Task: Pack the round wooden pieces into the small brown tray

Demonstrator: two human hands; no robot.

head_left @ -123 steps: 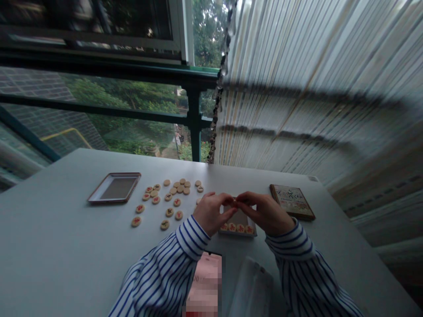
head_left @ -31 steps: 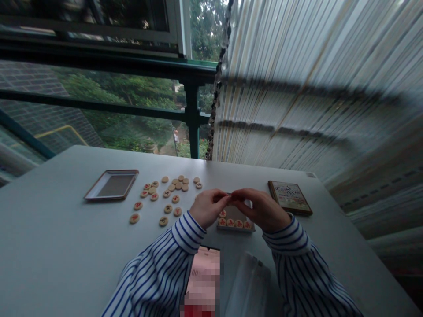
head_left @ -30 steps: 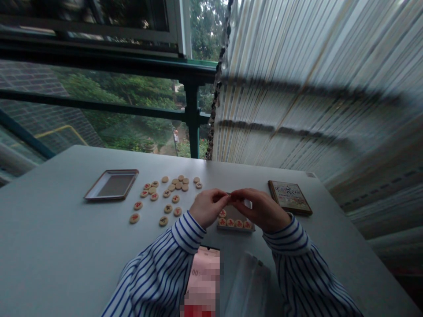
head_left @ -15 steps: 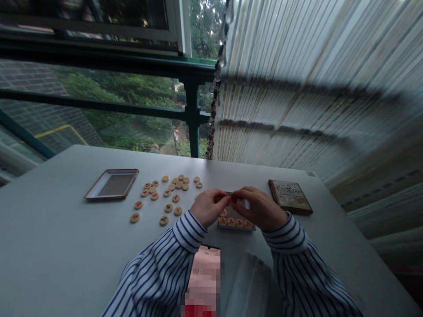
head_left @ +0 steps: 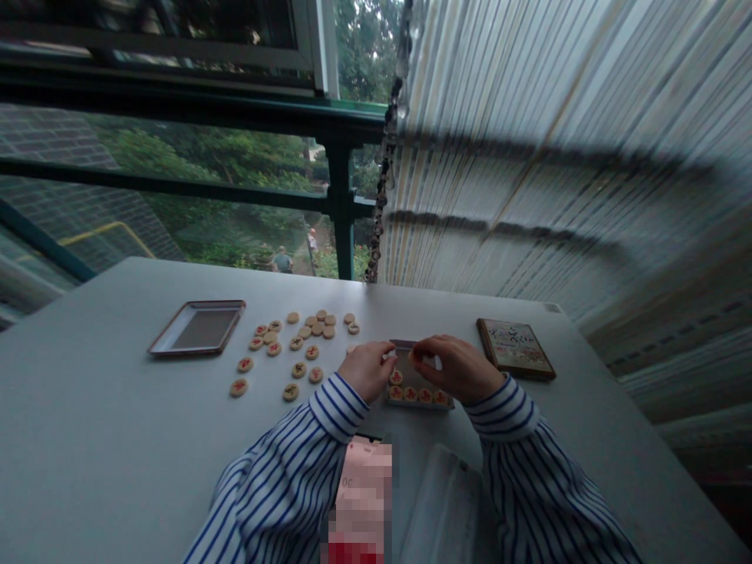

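Observation:
Over a small open box (head_left: 420, 406), my right hand (head_left: 458, 366) is closed with thumb and fingertips on a round wooden Chinese chess piece (head_left: 413, 357), mostly hidden by the fingers. At the box's left side is my left hand (head_left: 369, 368), its thumb and index finger slightly apart and nothing visible between them. Inside the box, several red-marked chess pieces (head_left: 410, 395) stand in a row along the near wall, and one more piece (head_left: 395, 377) sits above the row at the left. The hands hide part of the box.
Loose chess pieces (head_left: 317, 331) are scattered left of the box. A shallow tray-like lid (head_left: 226, 345) lies farther left. A decorated flat case (head_left: 520, 350) is at the right. A phone (head_left: 364, 486) and a clear plastic sheet (head_left: 443, 509) lie between my forearms on the white table (head_left: 117, 439).
My hands, with fingertips together before, have parted slightly. The left one has drawn back to the left, and the chess piece is in my right fingers.

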